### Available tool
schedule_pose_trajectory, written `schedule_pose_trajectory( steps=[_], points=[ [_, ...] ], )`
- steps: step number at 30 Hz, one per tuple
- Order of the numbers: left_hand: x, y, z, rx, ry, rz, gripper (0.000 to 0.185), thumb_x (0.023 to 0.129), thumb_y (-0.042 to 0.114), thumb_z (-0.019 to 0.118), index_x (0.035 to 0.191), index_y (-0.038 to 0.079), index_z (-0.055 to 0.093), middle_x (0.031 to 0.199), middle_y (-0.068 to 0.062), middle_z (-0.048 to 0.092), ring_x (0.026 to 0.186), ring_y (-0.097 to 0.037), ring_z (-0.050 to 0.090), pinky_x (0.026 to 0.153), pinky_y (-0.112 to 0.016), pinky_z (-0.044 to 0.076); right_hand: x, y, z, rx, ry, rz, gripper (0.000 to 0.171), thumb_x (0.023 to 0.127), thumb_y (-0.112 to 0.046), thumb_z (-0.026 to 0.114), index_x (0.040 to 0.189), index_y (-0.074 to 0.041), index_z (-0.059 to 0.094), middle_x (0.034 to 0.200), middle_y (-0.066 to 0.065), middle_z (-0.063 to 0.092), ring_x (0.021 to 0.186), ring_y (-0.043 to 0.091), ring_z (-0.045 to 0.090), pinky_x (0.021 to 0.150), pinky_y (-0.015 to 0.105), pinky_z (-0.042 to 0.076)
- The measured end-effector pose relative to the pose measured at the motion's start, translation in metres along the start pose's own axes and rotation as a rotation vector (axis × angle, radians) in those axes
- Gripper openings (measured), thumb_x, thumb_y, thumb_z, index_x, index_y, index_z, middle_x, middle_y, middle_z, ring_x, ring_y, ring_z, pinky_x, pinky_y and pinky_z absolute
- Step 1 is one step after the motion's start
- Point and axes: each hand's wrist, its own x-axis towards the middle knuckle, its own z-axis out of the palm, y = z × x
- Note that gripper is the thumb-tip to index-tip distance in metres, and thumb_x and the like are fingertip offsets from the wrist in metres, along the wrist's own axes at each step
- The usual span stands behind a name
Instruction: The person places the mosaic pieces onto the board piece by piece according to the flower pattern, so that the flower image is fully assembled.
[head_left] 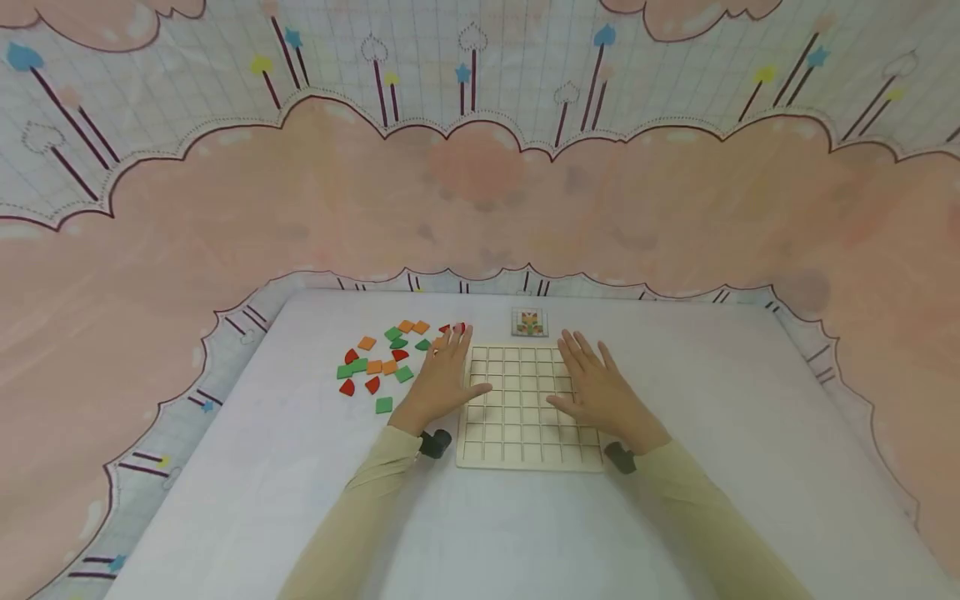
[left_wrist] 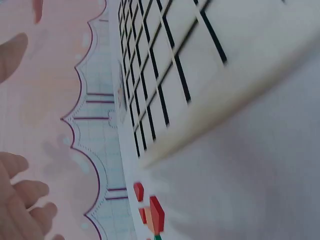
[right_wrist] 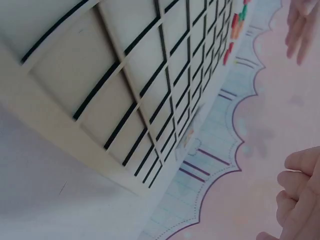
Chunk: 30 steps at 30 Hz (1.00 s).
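A pale wooden grid board (head_left: 514, 454) with square compartments lies flat on the white table. My left hand (head_left: 441, 379) is over its left edge, fingers extended and thumb pointing inward. Over the right edge is my right hand (head_left: 603, 392), its fingers also straight and spread. Neither hand holds anything. In the left wrist view, part of the left hand (left_wrist: 22, 200) shows beyond the board's raised rim (left_wrist: 225, 110). The right wrist view has the right hand (right_wrist: 302, 195) at its lower right, apart from the board. Whether either hand touches the board I cannot tell.
Left of the board lie scattered flat pieces: green squares (head_left: 384, 405), orange diamonds (head_left: 367, 342) and red wedges (head_left: 372, 385). Behind the board sits a small card (head_left: 529, 322) with a coloured pattern. A patterned cloth (head_left: 480, 200) hangs behind the table (head_left: 750, 400).
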Motion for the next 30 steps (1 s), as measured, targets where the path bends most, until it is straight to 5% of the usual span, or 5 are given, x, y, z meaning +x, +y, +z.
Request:
schedule_pose_trajectory(
  steps=[10,15,21,30],
  points=[
    [-0.003,-0.036,-0.021,-0.313,0.032,-0.117,0.101,0.080,0.036,0.073,0.152,0.025,0.005,0.160,-0.004,0.008,0.146,-0.030,0.016,0.113,-0.053,0.023,-0.010,0.008,-0.005,-0.056,-0.004,-0.125,0.085,0.088,-0.048,0.055,0.147,0.003,0.022,0.156,0.017,0.017,0.145,0.033,0.015,0.116,0.054,0.012],
    [-0.007,-0.056,-0.026,-0.384,0.033,-0.187,0.101,0.080,0.031,0.074,0.152,0.028,0.003,0.158,-0.010,0.017,0.140,-0.039,0.027,0.108,-0.058,0.030,-0.019,0.011,0.002,-0.055,-0.057,-0.175,0.084,0.088,-0.047,0.057,0.147,0.002,0.022,0.156,0.017,0.019,0.144,0.034,0.017,0.116,0.054,0.013],
    [-0.006,-0.080,-0.026,-0.412,0.041,-0.203,0.097,0.082,0.027,0.073,0.152,0.027,0.007,0.157,-0.009,0.021,0.141,-0.037,0.026,0.108,-0.057,0.030,-0.026,0.015,0.014,-0.057,-0.124,-0.196,0.084,0.088,-0.050,0.055,0.147,0.000,0.023,0.156,0.016,0.021,0.144,0.032,0.019,0.116,0.053,0.015],
    [0.013,-0.103,-0.027,-0.462,0.065,-0.140,0.077,0.084,0.015,0.070,0.147,0.006,0.027,0.143,-0.021,0.042,0.132,-0.037,0.042,0.108,-0.049,0.035,-0.034,0.017,0.020,-0.101,-0.193,-0.248,0.080,0.090,-0.051,0.054,0.146,0.000,0.028,0.154,0.016,0.025,0.143,0.032,0.023,0.114,0.054,0.019]
  ],
)
